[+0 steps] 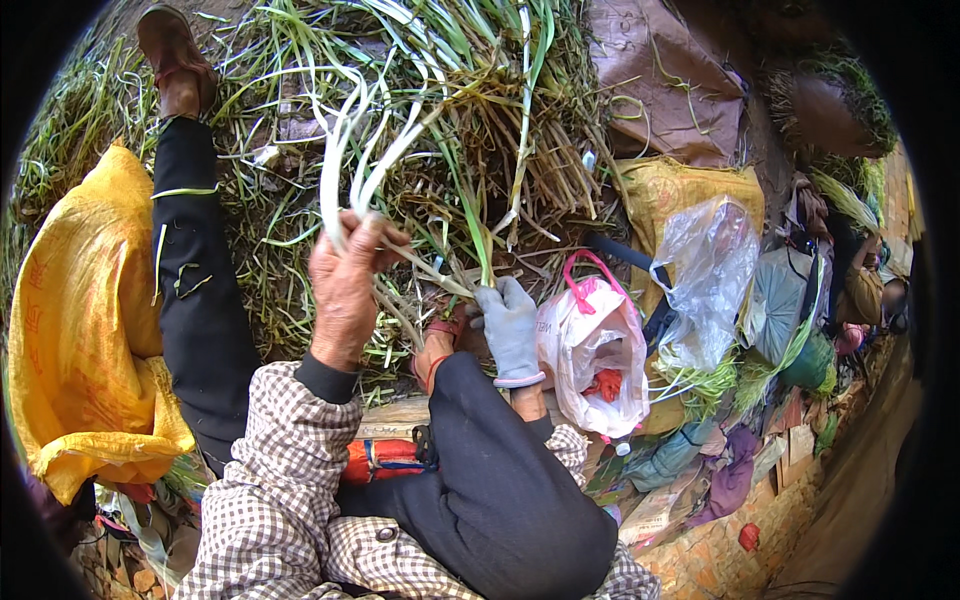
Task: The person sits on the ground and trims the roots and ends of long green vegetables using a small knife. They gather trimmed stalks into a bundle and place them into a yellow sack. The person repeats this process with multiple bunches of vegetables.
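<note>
My left hand (346, 289), bare, grips a bunch of long pale leaf strips (337, 180) that stand up from the fist and bend over at the top. Thin brownish stalks (427, 270) run from it down towards my other hand. My right hand (510, 326), in a grey work glove, pinches the base of a green-leaved plant stalk (474, 217) beside my bent knee. Just beyond both hands lies a heap of brown-stemmed stalks (540, 142) with green and white leaves. Loose leaf scraps (285, 262) litter the ground below.
A yellow woven sack (90, 315) lies beyond my outstretched leg (199, 262). At the right are a white plastic bag (559, 337) with pink handles, a clear plastic bag (705, 270) and a brown sheet (660, 82). A person (862, 277) sits at the far right.
</note>
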Demonstrator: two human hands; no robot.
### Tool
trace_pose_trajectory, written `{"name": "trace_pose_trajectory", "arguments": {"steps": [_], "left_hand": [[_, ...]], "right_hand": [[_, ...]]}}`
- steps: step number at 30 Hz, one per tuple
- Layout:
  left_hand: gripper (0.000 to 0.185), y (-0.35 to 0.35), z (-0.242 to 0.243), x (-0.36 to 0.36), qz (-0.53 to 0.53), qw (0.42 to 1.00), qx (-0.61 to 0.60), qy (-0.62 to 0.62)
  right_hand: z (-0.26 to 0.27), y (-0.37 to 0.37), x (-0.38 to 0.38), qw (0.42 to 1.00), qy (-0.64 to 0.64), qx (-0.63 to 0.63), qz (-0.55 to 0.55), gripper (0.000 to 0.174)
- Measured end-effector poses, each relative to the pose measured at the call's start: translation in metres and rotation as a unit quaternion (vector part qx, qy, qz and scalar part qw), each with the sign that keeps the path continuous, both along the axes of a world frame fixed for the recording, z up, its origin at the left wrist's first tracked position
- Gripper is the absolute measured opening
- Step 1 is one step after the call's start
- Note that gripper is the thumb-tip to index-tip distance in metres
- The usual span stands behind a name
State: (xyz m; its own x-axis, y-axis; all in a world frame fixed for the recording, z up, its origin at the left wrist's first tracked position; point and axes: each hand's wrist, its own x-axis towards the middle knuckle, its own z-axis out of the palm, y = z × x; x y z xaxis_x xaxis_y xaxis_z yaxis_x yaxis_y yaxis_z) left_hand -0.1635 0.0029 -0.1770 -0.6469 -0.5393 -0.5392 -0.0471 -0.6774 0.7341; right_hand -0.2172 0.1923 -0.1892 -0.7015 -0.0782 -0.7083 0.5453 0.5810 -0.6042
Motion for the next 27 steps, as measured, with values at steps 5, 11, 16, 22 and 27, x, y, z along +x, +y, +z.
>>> {"name": "trace_pose_trajectory", "arguments": {"steps": [5, 11, 16, 22, 27], "left_hand": [[0.035, -0.011, 0.011, -0.003, 0.005, 0.993, 0.046, 0.113], [0.032, 0.017, 0.019, 0.004, -0.156, 0.985, 0.044, 0.062], [0.024, -0.042, 0.077, 0.009, -0.037, 0.993, 0.011, 0.108], [0.011, -0.203, 0.153, 0.11, -0.023, 0.907, 0.085, 0.411], [0.03, -0.199, 0.126, 0.066, -0.009, 0.846, 0.235, 0.479]], "right_hand": [[0.004, 0.014, 0.007, 0.996, -0.037, -0.032, -0.069, 0.015], [-0.008, -0.002, 0.017, 0.997, 0.056, -0.037, 0.049, 0.016], [-0.026, 0.031, 0.023, 0.95, 0.163, 0.106, 0.245, 0.024], [0.008, 0.058, -0.023, 0.936, 0.092, 0.127, 0.314, 0.04], [0.004, -0.033, -0.113, 0.953, 0.255, 0.028, 0.164, 0.039]]}}
